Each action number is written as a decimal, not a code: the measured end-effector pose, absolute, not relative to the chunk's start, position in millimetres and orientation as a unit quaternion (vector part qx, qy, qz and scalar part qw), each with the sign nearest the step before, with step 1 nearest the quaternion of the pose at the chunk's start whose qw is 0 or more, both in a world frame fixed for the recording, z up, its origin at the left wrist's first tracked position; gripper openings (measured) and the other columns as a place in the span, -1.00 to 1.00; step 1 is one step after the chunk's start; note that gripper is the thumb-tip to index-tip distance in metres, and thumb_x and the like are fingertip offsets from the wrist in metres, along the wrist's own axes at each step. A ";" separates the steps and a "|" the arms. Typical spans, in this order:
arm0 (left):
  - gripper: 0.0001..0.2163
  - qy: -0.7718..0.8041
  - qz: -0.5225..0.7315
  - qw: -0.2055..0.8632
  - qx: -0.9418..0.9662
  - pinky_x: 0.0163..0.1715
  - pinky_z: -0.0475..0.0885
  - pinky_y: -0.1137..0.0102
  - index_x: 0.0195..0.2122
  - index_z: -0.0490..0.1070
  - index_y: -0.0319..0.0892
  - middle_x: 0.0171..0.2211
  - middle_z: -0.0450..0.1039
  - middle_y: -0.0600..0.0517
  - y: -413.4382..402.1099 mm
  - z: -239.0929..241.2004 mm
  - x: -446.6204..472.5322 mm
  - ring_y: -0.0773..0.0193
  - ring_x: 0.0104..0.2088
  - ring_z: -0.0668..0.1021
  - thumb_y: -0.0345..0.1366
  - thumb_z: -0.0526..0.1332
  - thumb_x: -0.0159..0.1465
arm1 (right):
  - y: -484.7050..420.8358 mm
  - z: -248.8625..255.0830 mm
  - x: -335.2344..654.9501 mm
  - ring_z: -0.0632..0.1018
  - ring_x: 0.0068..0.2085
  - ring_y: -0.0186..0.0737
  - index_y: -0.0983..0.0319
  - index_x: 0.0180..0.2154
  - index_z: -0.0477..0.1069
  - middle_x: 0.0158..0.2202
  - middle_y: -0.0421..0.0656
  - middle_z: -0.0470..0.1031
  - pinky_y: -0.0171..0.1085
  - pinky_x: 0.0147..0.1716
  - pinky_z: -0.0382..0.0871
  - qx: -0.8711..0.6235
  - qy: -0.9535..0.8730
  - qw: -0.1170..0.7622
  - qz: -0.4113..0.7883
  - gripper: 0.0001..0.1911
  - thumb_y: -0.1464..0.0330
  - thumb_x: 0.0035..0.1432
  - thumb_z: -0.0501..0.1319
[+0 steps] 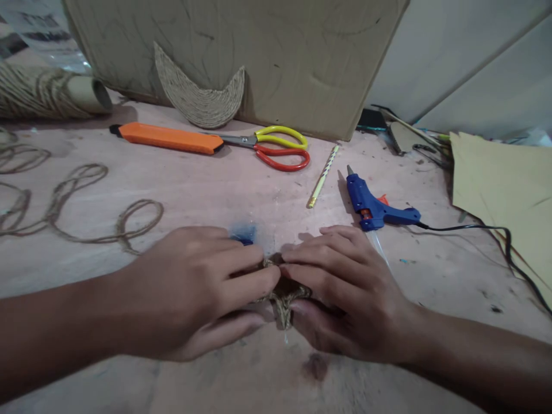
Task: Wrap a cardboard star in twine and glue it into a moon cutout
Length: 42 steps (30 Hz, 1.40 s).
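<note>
A small brown twine-covered piece with a tapered tip (283,313) is held low on the pale pinkish tabletop (194,385), its outline mostly hidden by fingers. A pressing or shaping step appears to be in hand; even pressure at the edges, without the twine being skewed, seems to be called for next. The piece lies between the hands, its tip pointed to six o'clock: from nine o'clock it is gripped by the bare left hand (207,287), fingers nearly closed, and from three o'clock by the bare right hand (353,293), fingers curled over and thumb tucked near the tip. Between one and two o'clock, a blue plastic glue gun (366,204) is left untouched.
</note>
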<state>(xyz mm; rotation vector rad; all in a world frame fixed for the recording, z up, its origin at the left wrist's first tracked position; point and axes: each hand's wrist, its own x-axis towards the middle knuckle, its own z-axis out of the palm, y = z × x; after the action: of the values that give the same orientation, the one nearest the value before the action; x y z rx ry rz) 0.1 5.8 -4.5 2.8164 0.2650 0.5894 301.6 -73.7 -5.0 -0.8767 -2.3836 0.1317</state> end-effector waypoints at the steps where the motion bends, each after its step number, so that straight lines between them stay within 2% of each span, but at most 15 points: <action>1: -0.89 0.087 0.198 0.140 0.966 -0.37 0.31 0.15 0.12 0.49 -0.06 -0.22 0.63 0.06 6.9 -3.2 -0.1 0.12 -0.37 0.55 -0.21 0.20 0.75 | -73.9 -4.8 301.7 0.81 0.23 0.02 0.28 0.25 0.60 0.24 0.02 0.85 0.10 0.39 0.51 -0.329 -0.897 0.293 0.046 -0.72 0.34 0.63 0.38; 6: -0.84 0.092 0.189 0.154 0.966 -0.43 0.40 0.20 0.12 0.52 -0.03 -0.27 0.54 0.09 13.1 3.4 -3.5 0.19 -0.42 0.55 -0.21 0.14 0.79 | -72.5 -3.2 301.8 0.82 0.19 -0.03 0.24 0.23 0.62 0.20 -0.06 0.88 0.06 0.37 0.49 -0.329 -0.898 0.289 0.042 -0.77 0.31 0.68 0.34; 12: -0.78 0.101 0.188 0.144 0.966 -0.55 0.25 0.23 0.13 0.59 -0.03 -0.30 0.38 0.13 16.3 5.2 -5.4 0.29 -0.52 0.42 -0.19 0.13 0.79 | -73.4 -4.6 301.4 0.88 0.15 -0.08 0.20 0.18 0.61 0.16 -0.15 0.92 0.07 0.42 0.49 -0.347 -0.884 0.311 0.030 -0.78 0.26 0.64 0.40; 15: -0.76 0.107 0.217 0.153 0.958 -0.57 0.19 0.24 0.11 0.62 -0.04 -0.31 0.34 0.15 14.5 2.8 -2.7 0.32 -0.53 0.39 -0.26 0.12 0.74 | -75.1 -4.4 301.2 0.89 0.15 -0.11 0.18 0.14 0.63 0.18 -0.15 0.92 0.06 0.46 0.46 -0.346 -0.887 0.306 0.011 -0.83 0.25 0.66 0.40; 18: -0.71 0.117 0.238 0.140 0.954 -0.56 0.16 0.26 0.08 0.63 -0.05 -0.29 0.36 0.16 11.4 0.2 0.3 0.36 -0.53 0.36 -0.25 0.07 0.72 | -76.1 -4.1 301.0 0.89 0.17 -0.12 0.18 0.13 0.65 0.17 -0.16 0.92 0.03 0.49 0.44 -0.344 -0.888 0.306 0.004 -0.84 0.26 0.65 0.41; 22: -0.66 0.120 0.244 0.126 0.954 -0.58 0.17 0.28 0.18 0.66 -0.02 -0.20 0.41 0.13 9.1 -3.3 1.5 0.36 -0.52 0.31 -0.19 0.06 0.71 | -75.4 -5.4 300.5 0.89 0.15 -0.11 0.17 0.12 0.66 0.15 -0.16 0.92 0.06 0.47 0.47 -0.345 -0.886 0.309 0.013 -0.84 0.25 0.65 0.43; 28: -0.70 0.099 0.228 0.077 0.965 -0.53 0.21 0.27 0.23 0.64 0.00 -0.17 0.41 0.09 13.5 -2.8 -6.7 0.30 -0.46 0.40 -0.24 0.13 0.67 | -73.0 -7.1 301.1 0.87 0.16 -0.05 0.22 0.14 0.63 0.16 -0.10 0.91 0.08 0.37 0.54 -0.333 -0.886 0.321 0.026 -0.82 0.27 0.66 0.40; 33: -0.69 0.081 0.211 0.034 0.973 -0.56 0.26 0.24 0.24 0.58 0.01 -0.26 0.42 0.08 17.0 0.9 -11.6 0.26 -0.52 0.40 -0.27 0.10 0.64 | -72.8 -6.0 300.2 0.87 0.12 -0.07 0.19 0.13 0.67 0.18 -0.11 0.91 0.07 0.32 0.55 -0.338 -0.892 0.299 0.030 -0.83 0.26 0.70 0.36; 36: -0.68 0.077 0.215 0.019 0.973 -0.59 0.27 0.20 0.25 0.58 0.02 -0.27 0.47 0.08 19.0 -1.1 -10.6 0.24 -0.54 0.44 -0.26 0.15 0.57 | -72.9 -7.7 299.9 0.88 0.13 -0.07 0.17 0.15 0.67 0.15 -0.10 0.92 0.07 0.38 0.54 -0.345 -0.886 0.309 0.031 -0.82 0.25 0.68 0.39; 39: -0.63 0.082 0.233 0.026 0.969 -0.56 0.29 0.25 0.25 0.63 0.04 -0.22 0.49 0.12 20.6 -5.1 -9.7 0.30 -0.53 0.46 -0.23 0.12 0.56 | -73.2 -10.1 301.1 0.90 0.12 -0.11 0.18 0.17 0.65 0.10 -0.12 0.93 0.06 0.48 0.51 -0.345 -0.877 0.331 0.036 -0.80 0.24 0.67 0.41; 42: -0.62 0.086 0.244 0.037 0.965 -0.51 0.34 0.29 0.25 0.66 0.01 -0.22 0.48 0.14 19.7 -5.9 -8.4 0.32 -0.49 0.47 -0.22 0.10 0.58 | -73.6 -11.1 302.6 0.91 0.15 -0.12 0.18 0.16 0.66 0.14 -0.13 0.93 0.06 0.55 0.49 -0.335 -0.882 0.330 0.028 -0.82 0.25 0.68 0.41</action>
<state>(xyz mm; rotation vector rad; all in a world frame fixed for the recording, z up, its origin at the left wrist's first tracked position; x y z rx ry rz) -8.4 19.7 -5.9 2.9633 0.2638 0.7506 302.6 -73.6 -11.1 -0.8774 -2.3067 0.0725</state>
